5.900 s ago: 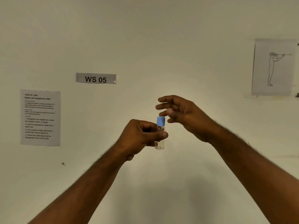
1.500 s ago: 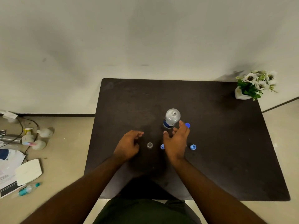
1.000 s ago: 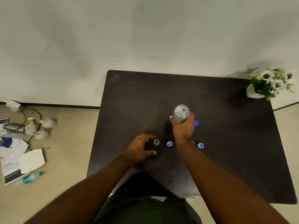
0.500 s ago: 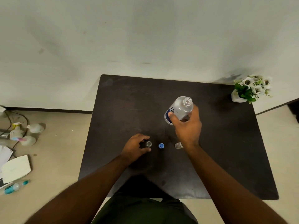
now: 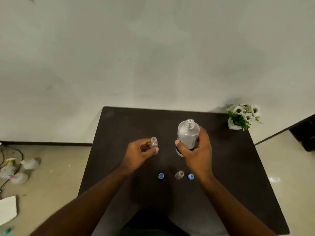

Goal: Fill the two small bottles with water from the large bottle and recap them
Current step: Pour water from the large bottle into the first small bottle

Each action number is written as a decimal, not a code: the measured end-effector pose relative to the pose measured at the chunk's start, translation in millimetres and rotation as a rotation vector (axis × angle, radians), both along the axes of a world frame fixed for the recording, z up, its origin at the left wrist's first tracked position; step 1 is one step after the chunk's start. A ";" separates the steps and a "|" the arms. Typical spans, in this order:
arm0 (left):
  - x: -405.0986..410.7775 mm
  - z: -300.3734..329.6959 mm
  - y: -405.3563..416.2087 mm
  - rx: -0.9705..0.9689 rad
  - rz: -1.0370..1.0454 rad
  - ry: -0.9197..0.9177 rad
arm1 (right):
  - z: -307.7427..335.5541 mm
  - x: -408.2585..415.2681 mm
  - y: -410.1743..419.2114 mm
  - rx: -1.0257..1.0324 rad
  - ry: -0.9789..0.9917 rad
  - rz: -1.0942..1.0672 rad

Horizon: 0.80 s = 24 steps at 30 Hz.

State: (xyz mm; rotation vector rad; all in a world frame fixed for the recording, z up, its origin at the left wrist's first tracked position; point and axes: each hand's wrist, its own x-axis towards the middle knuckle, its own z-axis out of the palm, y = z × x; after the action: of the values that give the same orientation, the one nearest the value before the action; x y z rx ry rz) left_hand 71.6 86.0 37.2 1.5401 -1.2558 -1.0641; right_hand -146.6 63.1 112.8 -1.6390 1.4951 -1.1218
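Two bottles lifted over the desk [image 5: 238, 167], pour not yet begun.
Left hand [image 5: 138, 155] pinches one small bottle [image 5: 154, 142]; right hand [image 5: 197, 150] grips the large bottle [image 5: 187, 133]. Bring necks close, tip slowly; the other small bottle [image 5: 179, 174] waits near.

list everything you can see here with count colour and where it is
large clear plastic bottle: 1, clear with a dark label, uncapped, held up over the table
small clear bottle in hand: 1, clear, uncapped, held left of the large bottle
small clear bottle on the table: 1, clear, uncapped, between the two caps
blue screw caps: 2, blue, on the table near the person
dark rectangular table: 1, near black, against the wall
white pot of flowers: 1, white and green, table's far right corner
clutter on the floor: several pale items and cables, left of the table, too blurred to name
left hand: grips the small bottle
right hand: grips the large bottle
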 end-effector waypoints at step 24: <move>-85.8 345.1 -10.8 -0.612 0.049 -0.086 | 283.9 -87.1 -39.1 -0.627 0.357 0.162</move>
State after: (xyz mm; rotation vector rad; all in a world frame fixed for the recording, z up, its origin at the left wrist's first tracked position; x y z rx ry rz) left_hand -14.2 75.2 382.3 1.1400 -1.4260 -0.5086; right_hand -233.6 24.0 396.7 -2.4471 1.2442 -1.3411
